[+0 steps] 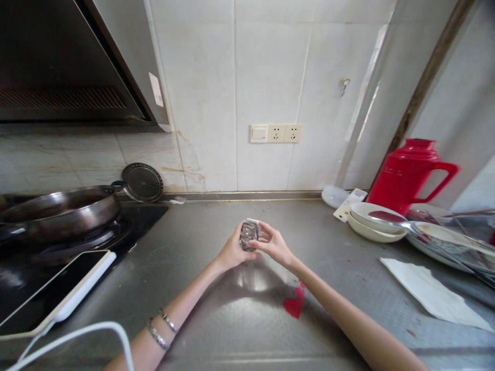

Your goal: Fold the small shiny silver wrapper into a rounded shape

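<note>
While a pan (83, 212) sits at far left, the left hand (231, 250) cups a small silvery object (248, 233).
Its left and lower edges rest against those fingers; the right hand (277, 245) lays its thumb across the front, other fingers bent at the right edge.

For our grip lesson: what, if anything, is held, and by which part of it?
A small shiny patterned object, by its sides: left hand at left, right hand at right.
</note>
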`<action>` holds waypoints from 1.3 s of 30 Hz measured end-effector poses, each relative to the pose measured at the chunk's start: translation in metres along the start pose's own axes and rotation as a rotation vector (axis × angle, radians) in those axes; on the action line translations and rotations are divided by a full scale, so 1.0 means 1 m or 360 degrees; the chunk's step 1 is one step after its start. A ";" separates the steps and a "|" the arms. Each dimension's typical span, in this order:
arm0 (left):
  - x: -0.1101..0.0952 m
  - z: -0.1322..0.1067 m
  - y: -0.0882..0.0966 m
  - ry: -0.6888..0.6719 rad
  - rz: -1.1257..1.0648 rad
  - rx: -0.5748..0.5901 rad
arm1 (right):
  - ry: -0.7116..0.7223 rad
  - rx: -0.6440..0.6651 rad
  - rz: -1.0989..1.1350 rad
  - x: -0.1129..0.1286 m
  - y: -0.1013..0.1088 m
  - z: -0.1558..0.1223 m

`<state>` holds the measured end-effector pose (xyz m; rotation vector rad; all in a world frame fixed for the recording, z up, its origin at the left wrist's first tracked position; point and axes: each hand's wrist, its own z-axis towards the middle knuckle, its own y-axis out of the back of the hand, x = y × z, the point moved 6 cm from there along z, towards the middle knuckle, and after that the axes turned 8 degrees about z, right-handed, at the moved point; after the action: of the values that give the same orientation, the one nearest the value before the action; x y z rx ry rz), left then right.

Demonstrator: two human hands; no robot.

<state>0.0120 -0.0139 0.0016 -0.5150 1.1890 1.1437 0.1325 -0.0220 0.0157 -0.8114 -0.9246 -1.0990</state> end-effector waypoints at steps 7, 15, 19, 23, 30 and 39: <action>0.009 -0.001 0.006 0.0067 0.0192 -0.0222 | 0.0048 -0.0041 -0.0104 0.000 -0.001 -0.002; 0.015 -0.003 0.004 0.0187 0.0207 -0.0243 | 0.0255 -0.0087 -0.0500 0.005 0.008 0.000; 0.012 -0.005 0.002 0.0190 0.0263 -0.0264 | 0.0386 -0.0152 -0.0706 0.009 0.011 -0.002; 0.011 -0.004 -0.001 0.0212 0.0204 -0.0268 | 0.0580 -0.0157 -0.0920 0.015 0.008 -0.009; 0.009 -0.004 0.001 0.0174 0.0188 -0.0317 | 0.0784 -0.0106 -0.0977 0.022 0.000 -0.017; 0.007 -0.007 -0.004 0.0183 0.0170 -0.0280 | 0.0648 -0.0175 -0.0898 0.021 0.004 -0.015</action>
<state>0.0121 -0.0185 -0.0082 -0.6647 1.2327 1.3328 0.1434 -0.0418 0.0284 -0.3868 -0.7637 -1.7436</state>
